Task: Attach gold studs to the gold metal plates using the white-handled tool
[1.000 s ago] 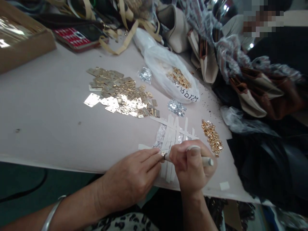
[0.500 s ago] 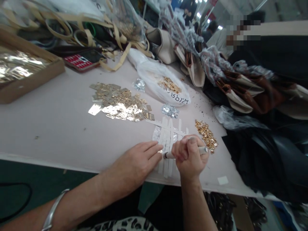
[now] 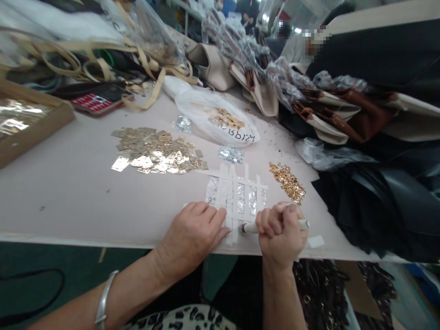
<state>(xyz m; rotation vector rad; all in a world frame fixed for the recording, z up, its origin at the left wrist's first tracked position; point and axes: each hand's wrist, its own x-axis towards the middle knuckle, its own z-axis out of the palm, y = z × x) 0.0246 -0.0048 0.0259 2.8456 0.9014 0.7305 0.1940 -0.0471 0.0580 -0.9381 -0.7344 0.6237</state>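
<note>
My right hand is wrapped in a fist around a white pen-shaped tool, its dark tip pointing left. Close to that tip, my left hand rests at the table's front edge with bent fingers drawn together; whatever may be under the fingertips is hidden. Both hands are at the near end of a patch of whitish tape strips stuck crosswise over clear, crinkled plastic. Left of the patch lies a heap of flat gold metal plates. A pile of small gold fittings is on its right.
Small silver pieces lie behind the strips, before a white plastic bag holding gold parts. A cardboard box of shiny plates stands left. Black sheets and wrapped bags crowd the right. A co-worker is behind.
The right hand with the white tool has drawn slightly away from the left fingers. My left fingers, flatter before, are now curled, and a shiny piece by them is out of sight. The view has shifted.
</note>
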